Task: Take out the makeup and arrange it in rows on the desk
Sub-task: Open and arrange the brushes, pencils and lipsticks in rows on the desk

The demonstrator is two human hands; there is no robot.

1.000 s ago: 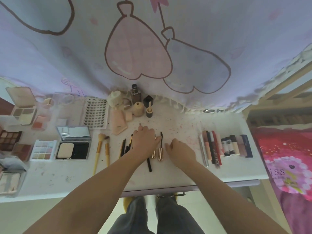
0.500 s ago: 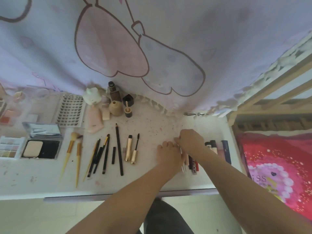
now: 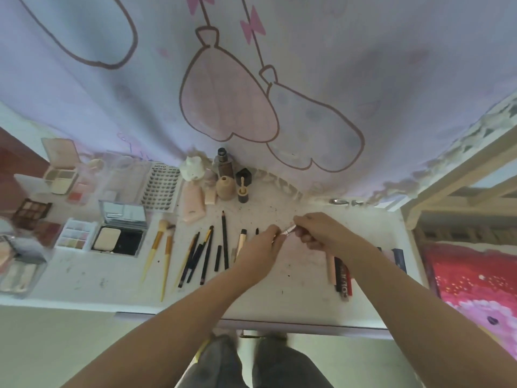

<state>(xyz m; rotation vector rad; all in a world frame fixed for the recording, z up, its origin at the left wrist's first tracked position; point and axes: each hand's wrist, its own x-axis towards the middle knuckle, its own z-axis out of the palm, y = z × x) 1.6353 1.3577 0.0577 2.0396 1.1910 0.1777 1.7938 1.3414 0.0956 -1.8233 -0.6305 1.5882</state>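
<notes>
The fingers of the right hand [image 3: 321, 233] pinch one end of a slim silver-pink tube [image 3: 288, 229]; the fingers of the left hand [image 3: 261, 247] curl round its other end. The tube is held just above the worktop [image 3: 302, 278], at centre frame, tilted up toward the right.

The step in hand appears to be placing this tube into a row. To do it well:

1. Keep both ends supported until the tube is parallel with its neighbours.
2. Lower it into the bare gap between the pencil row [image 3: 207, 253], left of centre, and the lipstick row [image 3: 340, 273], right of centre.
3. Align its near end with the near ends of the adjacent items.
4. Release one hand at a time; a round tube is likely to roll.

Palettes [image 3: 74, 236] and a compact [image 3: 119, 239] lie at the left of the frame; small bottles [image 3: 225, 187] stand at the upper centre by the curtain [image 3: 251, 79].
</notes>
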